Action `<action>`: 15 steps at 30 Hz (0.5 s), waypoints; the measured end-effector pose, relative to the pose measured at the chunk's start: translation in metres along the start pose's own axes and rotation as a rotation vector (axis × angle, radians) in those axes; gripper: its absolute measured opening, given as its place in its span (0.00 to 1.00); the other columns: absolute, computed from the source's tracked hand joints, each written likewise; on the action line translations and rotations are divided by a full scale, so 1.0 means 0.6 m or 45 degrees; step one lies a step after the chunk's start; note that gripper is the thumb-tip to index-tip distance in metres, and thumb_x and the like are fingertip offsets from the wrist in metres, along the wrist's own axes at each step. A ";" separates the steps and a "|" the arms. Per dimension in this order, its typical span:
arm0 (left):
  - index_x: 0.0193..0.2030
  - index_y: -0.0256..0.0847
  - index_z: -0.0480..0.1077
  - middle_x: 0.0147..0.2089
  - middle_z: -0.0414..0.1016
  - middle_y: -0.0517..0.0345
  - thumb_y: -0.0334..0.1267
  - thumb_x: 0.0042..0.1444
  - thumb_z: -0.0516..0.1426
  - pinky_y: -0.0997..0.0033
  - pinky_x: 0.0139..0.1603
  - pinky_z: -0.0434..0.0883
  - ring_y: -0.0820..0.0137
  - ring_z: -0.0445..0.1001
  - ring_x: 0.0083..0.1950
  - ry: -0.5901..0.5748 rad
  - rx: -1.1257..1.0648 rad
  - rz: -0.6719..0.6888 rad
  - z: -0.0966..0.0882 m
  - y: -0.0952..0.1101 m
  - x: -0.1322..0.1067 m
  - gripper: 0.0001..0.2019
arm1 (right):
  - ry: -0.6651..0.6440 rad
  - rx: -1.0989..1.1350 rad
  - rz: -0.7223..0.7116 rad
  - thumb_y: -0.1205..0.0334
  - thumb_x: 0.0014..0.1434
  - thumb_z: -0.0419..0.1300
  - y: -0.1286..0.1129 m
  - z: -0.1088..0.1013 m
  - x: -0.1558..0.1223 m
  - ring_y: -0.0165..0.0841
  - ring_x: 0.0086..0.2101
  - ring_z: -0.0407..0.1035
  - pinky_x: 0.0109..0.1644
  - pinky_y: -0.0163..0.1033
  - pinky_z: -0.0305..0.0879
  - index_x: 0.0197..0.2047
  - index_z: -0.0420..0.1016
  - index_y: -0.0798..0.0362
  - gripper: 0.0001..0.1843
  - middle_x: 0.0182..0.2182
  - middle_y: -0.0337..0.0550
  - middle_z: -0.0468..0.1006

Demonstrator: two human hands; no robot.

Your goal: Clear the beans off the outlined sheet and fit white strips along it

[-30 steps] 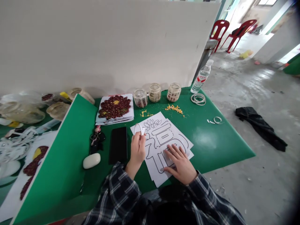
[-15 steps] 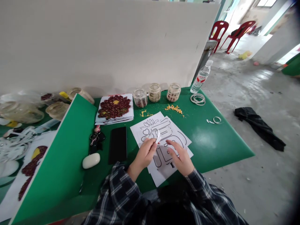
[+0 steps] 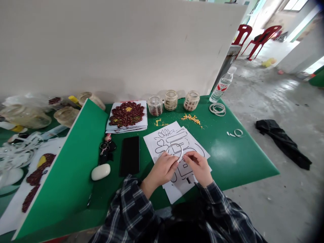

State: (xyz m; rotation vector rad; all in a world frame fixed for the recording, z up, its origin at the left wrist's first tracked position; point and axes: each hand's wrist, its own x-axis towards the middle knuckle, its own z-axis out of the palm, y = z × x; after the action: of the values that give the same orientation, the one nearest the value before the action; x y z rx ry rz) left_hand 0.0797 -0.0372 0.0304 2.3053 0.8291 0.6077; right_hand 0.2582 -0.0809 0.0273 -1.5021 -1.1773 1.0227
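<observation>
My left hand (image 3: 163, 167) is closed on the lower left of a thin white ring (image 3: 181, 151) that looks like a narrow roll of tape. Thumb and fingers of my right hand (image 3: 199, 166) pinch together at the ring's right edge; whether they hold a loose end cannot be made out. Beneath both hands lie overlapping white sheets (image 3: 170, 192) printed with black outline drawings. A similar small ring (image 3: 238, 133) with white scraps beside it lies to the right, and several stacked rings (image 3: 217, 109) are farther back.
Three jars (image 3: 155, 105) stand along the white partition (image 3: 113, 50), near loose corn kernels (image 3: 191, 118) and a water bottle (image 3: 222, 85). Left of the sheets are a phone (image 3: 130, 156), keys (image 3: 106, 147), a white oval case (image 3: 101, 172) and a seed flower picture (image 3: 128, 114). A green divider (image 3: 63, 165) stands further left.
My right hand has moved in to the ring and its fingers have closed at the edge. The ring has turned to face me more. The view has shifted slightly.
</observation>
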 end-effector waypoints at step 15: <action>0.31 0.41 0.69 0.26 0.74 0.59 0.39 0.68 0.44 0.64 0.38 0.57 0.68 0.71 0.31 0.171 0.579 -0.211 0.015 -0.010 0.004 0.17 | 0.283 -0.282 0.062 0.47 0.58 0.58 0.040 -0.035 0.032 0.30 0.25 0.63 0.29 0.35 0.61 0.35 0.71 0.54 0.17 0.27 0.40 0.73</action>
State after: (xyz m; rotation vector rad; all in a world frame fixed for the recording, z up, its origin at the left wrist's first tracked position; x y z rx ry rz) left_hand 0.0845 -0.0353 0.0204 2.5777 1.3218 0.5468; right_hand 0.2865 -0.0682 0.0074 -1.7761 -1.1270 0.7514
